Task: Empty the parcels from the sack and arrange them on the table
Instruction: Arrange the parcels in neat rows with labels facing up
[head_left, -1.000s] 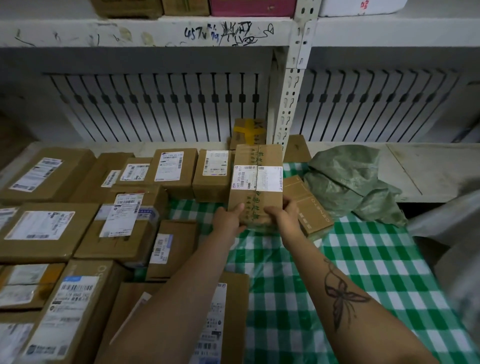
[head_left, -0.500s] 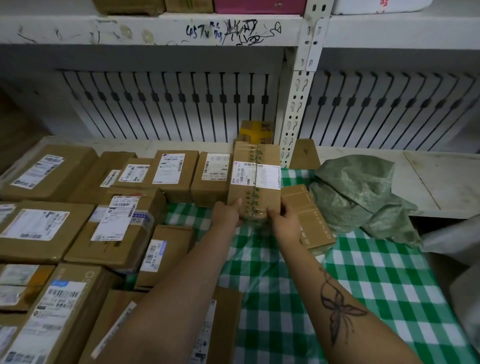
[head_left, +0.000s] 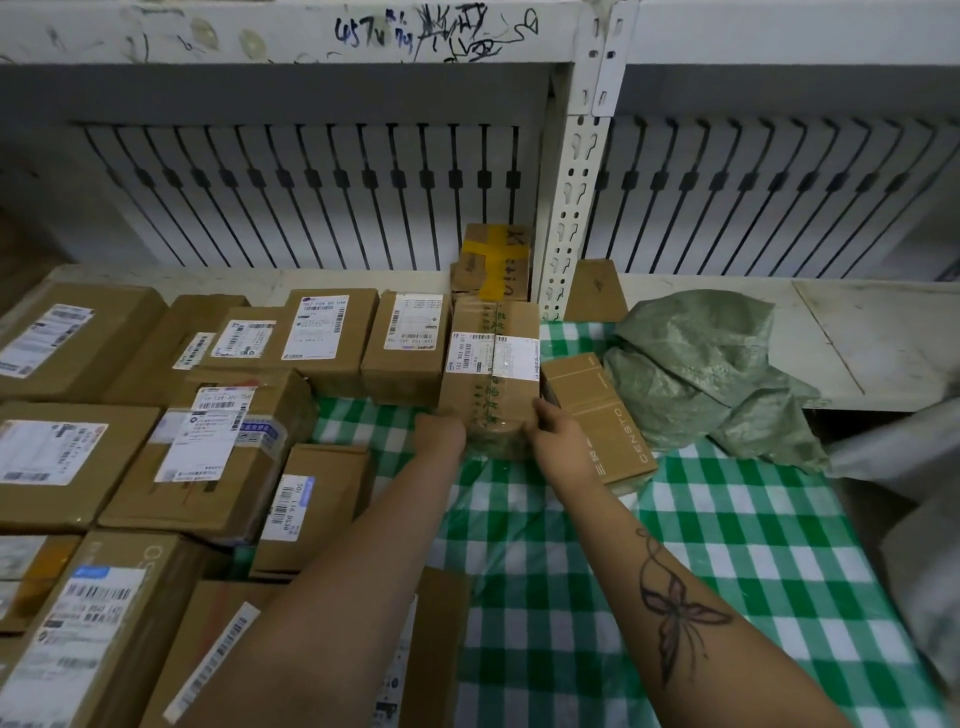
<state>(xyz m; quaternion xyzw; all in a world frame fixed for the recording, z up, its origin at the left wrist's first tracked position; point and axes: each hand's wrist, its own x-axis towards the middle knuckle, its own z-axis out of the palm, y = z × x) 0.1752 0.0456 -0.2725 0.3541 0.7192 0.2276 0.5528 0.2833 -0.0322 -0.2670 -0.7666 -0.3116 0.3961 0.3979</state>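
A long brown parcel (head_left: 491, 364) with a white label lies on the green checked table (head_left: 701, 545), in line with the back row of boxes. My left hand (head_left: 441, 431) holds its near left corner and my right hand (head_left: 550, 426) grips its near right corner. A plain box marked CENSTO (head_left: 597, 415) lies just right of it, touching my right wrist. The crumpled green sack (head_left: 701, 364) slumps at the back right of the table.
Several labelled cardboard parcels (head_left: 218, 441) cover the left half of the table. A box with yellow tape (head_left: 493, 260) stands behind the held parcel, against a white shelf post (head_left: 569, 208). A white shelf board (head_left: 857, 338) runs to the right.
Both hands have pushed the long parcel away from me and lowered it onto the table in line with the back row. The view has moved closer.
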